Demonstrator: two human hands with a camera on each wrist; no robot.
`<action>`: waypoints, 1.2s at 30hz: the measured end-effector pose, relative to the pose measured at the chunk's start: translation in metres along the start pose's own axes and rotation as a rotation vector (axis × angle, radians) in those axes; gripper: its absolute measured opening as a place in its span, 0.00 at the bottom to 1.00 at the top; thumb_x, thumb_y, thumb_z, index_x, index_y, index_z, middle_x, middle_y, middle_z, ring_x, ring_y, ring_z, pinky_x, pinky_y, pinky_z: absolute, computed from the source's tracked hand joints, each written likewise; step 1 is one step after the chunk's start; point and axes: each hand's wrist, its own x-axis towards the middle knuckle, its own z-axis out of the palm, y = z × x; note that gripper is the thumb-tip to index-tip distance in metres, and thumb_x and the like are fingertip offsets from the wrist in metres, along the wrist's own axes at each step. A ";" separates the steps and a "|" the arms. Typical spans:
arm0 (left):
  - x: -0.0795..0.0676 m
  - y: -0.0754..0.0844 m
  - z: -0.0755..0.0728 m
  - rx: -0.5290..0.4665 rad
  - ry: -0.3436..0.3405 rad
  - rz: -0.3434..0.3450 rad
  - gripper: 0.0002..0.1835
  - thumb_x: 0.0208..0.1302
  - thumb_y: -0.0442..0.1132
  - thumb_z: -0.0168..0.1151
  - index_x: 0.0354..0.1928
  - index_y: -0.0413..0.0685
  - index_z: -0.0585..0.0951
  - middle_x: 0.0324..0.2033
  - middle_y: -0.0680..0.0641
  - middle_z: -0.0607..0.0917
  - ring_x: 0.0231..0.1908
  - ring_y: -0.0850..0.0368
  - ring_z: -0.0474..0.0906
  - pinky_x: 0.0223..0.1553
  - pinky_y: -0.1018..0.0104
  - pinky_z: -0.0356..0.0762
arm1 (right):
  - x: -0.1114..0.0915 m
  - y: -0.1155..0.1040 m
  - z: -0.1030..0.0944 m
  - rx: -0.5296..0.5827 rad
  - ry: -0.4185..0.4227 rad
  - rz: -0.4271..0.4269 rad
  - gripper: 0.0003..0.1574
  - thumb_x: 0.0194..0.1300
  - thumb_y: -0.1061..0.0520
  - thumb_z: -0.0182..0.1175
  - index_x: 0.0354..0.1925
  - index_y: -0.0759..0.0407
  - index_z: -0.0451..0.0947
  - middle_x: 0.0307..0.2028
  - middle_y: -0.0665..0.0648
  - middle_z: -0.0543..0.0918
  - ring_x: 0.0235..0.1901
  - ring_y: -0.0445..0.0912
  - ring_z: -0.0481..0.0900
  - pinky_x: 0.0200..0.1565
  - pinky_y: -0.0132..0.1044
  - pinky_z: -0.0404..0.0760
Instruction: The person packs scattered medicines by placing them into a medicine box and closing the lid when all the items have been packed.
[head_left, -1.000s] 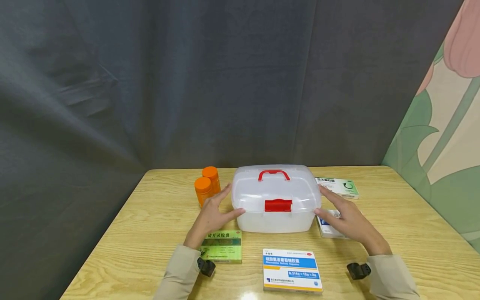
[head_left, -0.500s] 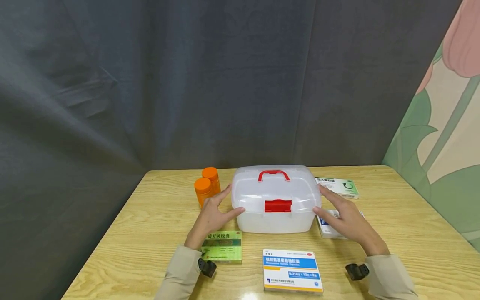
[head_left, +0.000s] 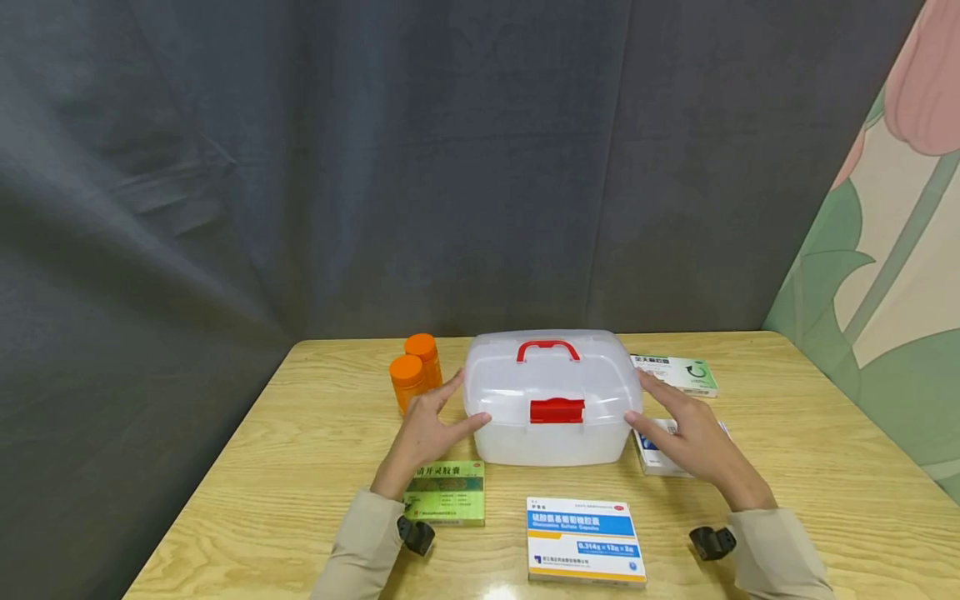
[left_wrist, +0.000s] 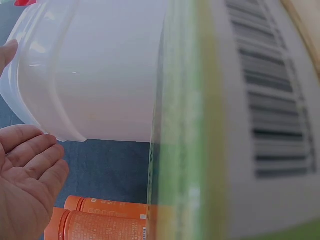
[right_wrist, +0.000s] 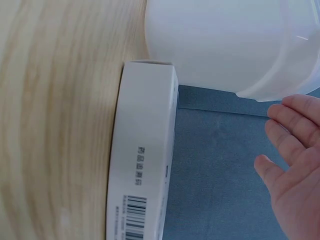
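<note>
A translucent white plastic storage box [head_left: 551,446] with a red handle and a red front latch stands on the table, its lid down. My left hand [head_left: 425,433] is at its left side, thumb at the front corner and fingers reaching along the lid's edge. On the opposite side my right hand [head_left: 693,437] mirrors this pose. Both wrist views show fairly straight fingers, with fingertips right at the lid's rim. Below my left hand lies a green medicine box [head_left: 447,496]. A white medicine box [head_left: 660,458] is partly hidden under my right hand.
Two orange-capped bottles [head_left: 408,375] stand behind my left hand. A white and green medicine box [head_left: 686,375] lies at the back right. Nearer the front is a white and blue medicine box [head_left: 585,542]. A dark curtain [head_left: 465,167] hangs behind the table [head_left: 300,467].
</note>
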 end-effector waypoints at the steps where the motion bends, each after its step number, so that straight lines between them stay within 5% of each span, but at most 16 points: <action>1: 0.000 0.000 0.000 -0.001 0.000 0.000 0.42 0.46 0.64 0.61 0.62 0.52 0.65 0.58 0.52 0.66 0.57 0.57 0.63 0.52 0.51 0.63 | 0.000 0.000 0.000 0.000 0.005 -0.003 0.43 0.58 0.41 0.56 0.66 0.53 0.54 0.62 0.62 0.61 0.59 0.61 0.58 0.48 0.63 0.61; 36: 0.006 0.011 -0.003 -0.078 0.030 -0.153 0.41 0.41 0.67 0.62 0.59 0.57 0.69 0.57 0.57 0.68 0.57 0.55 0.64 0.52 0.53 0.64 | 0.001 -0.007 -0.005 -0.015 0.097 0.013 0.39 0.58 0.41 0.56 0.63 0.54 0.61 0.59 0.62 0.65 0.58 0.61 0.60 0.47 0.64 0.61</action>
